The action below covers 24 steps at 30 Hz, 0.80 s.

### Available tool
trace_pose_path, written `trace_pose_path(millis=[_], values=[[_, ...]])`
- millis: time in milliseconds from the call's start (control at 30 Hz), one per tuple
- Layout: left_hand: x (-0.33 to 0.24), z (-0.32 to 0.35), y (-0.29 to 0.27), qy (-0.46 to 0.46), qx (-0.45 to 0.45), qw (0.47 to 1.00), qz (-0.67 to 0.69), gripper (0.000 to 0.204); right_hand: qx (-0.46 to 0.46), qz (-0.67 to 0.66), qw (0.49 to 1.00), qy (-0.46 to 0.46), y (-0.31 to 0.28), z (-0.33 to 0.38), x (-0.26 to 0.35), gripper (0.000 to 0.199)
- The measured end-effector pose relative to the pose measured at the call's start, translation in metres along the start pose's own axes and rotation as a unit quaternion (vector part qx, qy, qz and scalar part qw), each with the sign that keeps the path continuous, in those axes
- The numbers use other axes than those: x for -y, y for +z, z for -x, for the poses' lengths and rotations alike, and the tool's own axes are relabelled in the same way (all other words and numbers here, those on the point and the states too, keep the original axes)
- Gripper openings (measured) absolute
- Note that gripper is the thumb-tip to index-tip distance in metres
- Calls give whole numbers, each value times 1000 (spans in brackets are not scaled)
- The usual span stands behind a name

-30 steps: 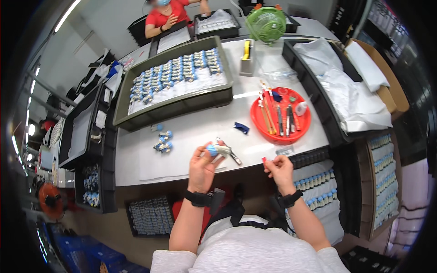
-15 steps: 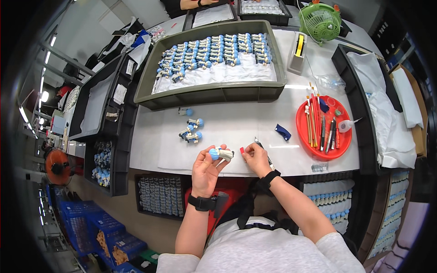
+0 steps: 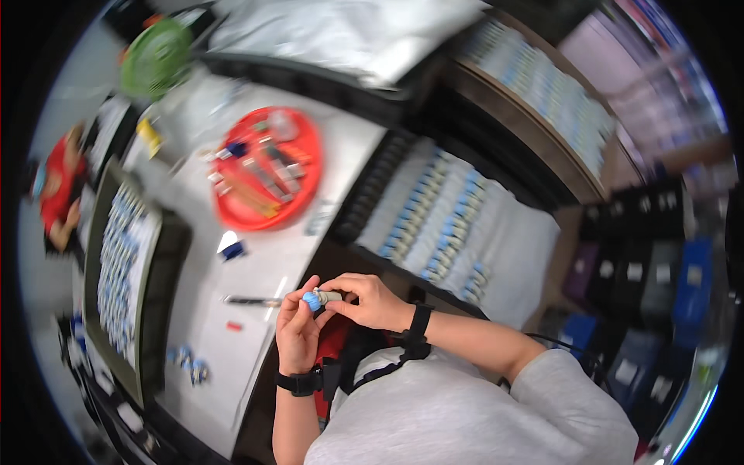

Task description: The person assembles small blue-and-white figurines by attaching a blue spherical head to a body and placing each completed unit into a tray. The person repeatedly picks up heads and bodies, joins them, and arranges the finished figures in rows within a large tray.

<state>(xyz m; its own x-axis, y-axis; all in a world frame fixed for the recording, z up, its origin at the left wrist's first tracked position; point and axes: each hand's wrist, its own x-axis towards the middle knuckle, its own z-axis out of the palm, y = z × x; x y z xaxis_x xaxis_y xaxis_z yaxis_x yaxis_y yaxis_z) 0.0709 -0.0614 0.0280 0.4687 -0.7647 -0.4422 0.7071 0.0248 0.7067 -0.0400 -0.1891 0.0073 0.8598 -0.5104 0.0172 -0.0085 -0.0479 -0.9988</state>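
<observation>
Head view: the figurine [image 3: 313, 300] lay between both hands, the left hand [image 3: 297, 328] pinching its blue head from seven o'clock, the right hand [image 3: 378, 301] pinching its pale body from three o'clock. A red plate [image 3: 242, 214] stood towards eleven o'clock. The figurine was probably light, stiff and smooth, perhaps brittle; its thicker middle seemed the safest hold.

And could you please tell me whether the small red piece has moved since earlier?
Yes, the small red piece has gone from the right hand down onto the white tabletop, near the slim dark tool.
</observation>
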Motion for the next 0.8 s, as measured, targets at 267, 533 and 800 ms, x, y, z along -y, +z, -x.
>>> trace_pose_path(millis=[267,533,800], values=[[153,-56,72,-180,202,882,-386,33,-342,19,908,240,-130,163,-86,26],[278,-75,128,66,395,634,-662,40,-407,295,826,254,-248,218,-196,22],[320,-74,132,77,378,619,-684,38,-340,336,849,224,-256,219,-236,20]])
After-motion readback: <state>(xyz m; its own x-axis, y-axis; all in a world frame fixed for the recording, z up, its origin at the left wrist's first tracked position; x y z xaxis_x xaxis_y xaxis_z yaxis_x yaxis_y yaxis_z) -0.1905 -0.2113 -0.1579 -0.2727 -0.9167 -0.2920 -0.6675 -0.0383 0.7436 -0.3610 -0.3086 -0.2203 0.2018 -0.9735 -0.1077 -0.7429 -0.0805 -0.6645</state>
